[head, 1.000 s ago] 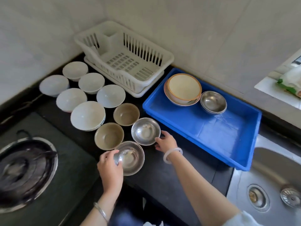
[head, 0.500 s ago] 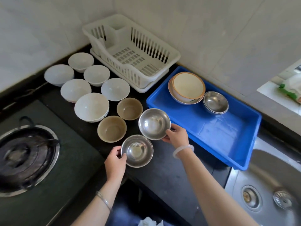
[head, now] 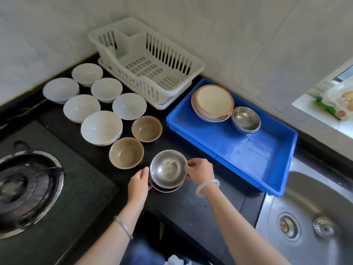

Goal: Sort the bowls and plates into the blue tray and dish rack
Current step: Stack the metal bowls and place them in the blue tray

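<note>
Two steel bowls (head: 168, 170) sit nested one inside the other at the front of the dark counter. My right hand (head: 199, 172) grips the upper bowl's right rim. My left hand (head: 138, 183) holds the lower bowl's left side. Two tan bowls (head: 126, 153) stand just behind them, and several white bowls (head: 101, 127) spread to the back left. The blue tray (head: 257, 155) on the right holds an orange-rimmed bowl on a plate (head: 214, 102) and stacked steel bowls (head: 246, 119). The white dish rack (head: 150, 64) stands at the back with nothing in it.
A gas burner (head: 24, 188) lies at the left. A steel sink (head: 315, 217) with its drain is at the right, just past the tray. Tiled walls close the corner behind. A green and white packet (head: 336, 104) rests on the window ledge.
My right hand lifted the farther steel bowl and set it down into the nearer one held by my left hand. The view shifted a little.
</note>
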A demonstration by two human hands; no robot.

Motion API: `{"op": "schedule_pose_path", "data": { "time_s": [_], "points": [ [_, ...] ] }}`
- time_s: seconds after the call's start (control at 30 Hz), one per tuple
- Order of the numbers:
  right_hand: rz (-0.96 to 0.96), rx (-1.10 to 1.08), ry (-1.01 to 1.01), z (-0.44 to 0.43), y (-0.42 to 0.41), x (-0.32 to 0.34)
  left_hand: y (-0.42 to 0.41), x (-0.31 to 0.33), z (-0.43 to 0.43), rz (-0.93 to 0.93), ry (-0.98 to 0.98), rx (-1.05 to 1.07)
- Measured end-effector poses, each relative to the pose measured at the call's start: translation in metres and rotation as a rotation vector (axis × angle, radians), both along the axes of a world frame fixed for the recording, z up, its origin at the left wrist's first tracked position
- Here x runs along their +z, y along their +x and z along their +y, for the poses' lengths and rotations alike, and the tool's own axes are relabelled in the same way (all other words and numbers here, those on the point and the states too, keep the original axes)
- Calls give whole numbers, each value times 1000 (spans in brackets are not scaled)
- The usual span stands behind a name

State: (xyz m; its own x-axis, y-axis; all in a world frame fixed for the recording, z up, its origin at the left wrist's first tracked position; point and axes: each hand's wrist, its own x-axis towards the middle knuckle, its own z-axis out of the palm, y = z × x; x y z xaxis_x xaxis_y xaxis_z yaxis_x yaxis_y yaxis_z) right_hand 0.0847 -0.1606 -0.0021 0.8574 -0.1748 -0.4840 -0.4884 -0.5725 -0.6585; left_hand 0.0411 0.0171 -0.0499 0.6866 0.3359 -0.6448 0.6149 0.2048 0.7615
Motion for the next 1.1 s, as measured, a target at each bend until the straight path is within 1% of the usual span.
{"op": "schedule_pose_path", "data": {
  "time_s": [0.1, 0.3, 0.37, 0.43, 0.5, 0.63, 0.8, 1.1],
  "points": [
    [15, 31, -31, 3, -1, -4, 1, -2, 1, 2, 49, -63],
    [39, 27, -33, 0, -3, -13, 4, -3, 5, 14, 46, -70],
    [116, 26, 41, -2, -2, -16, 5, -2, 4, 19, 34, -72],
    [223, -16, 189, -2, -1, -18, 6, 1, 3, 25, 33, -78],
    [242, -53, 273, -5, 0, -19, 8, 4, 2, 24, 42, -102],
    [145, -148, 361, -20, 6, -13, 25, 23, -7, -46, 38, -150],
    [30, -288, 454, -53, 30, 11, 64, 56, -37, -149, 39, -233],
    [-124, -500, 432, -153, 74, 40, 150, 85, -146, -232, 3, -430]
  ]
}}
